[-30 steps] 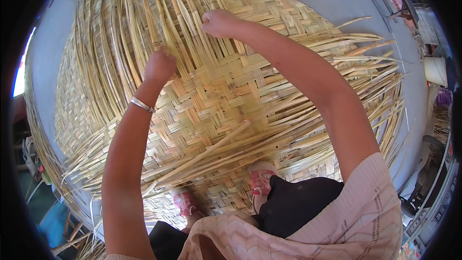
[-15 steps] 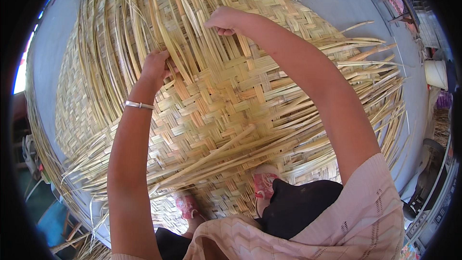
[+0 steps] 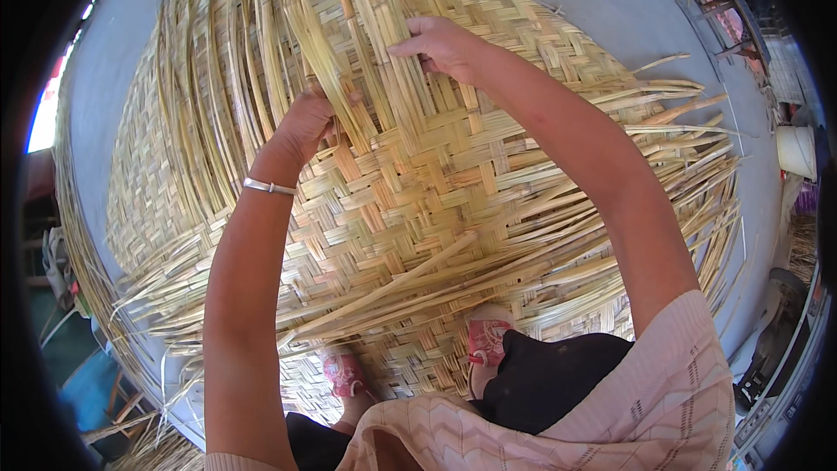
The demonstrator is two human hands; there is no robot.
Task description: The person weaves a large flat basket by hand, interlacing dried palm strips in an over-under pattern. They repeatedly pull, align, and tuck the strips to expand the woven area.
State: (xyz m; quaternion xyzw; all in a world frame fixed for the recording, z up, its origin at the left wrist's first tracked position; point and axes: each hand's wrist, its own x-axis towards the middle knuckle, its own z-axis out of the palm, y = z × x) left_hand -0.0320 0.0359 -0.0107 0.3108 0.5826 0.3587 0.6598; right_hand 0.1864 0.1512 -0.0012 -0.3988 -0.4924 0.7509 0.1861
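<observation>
On the floor under your feet lies the mat (image 3: 410, 235); your left hand (image 3: 305, 126) is closed around loose strips (image 3: 340, 61); your right hand (image 3: 445, 44) pinches one, fingers bent; they look light, thin and bendy, likely sharp-edged; hold them low, near the weave.

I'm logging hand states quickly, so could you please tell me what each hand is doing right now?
Left hand: closed on loose bamboo strips.
Right hand: fingers pinching one strip of the woven mat.
</observation>
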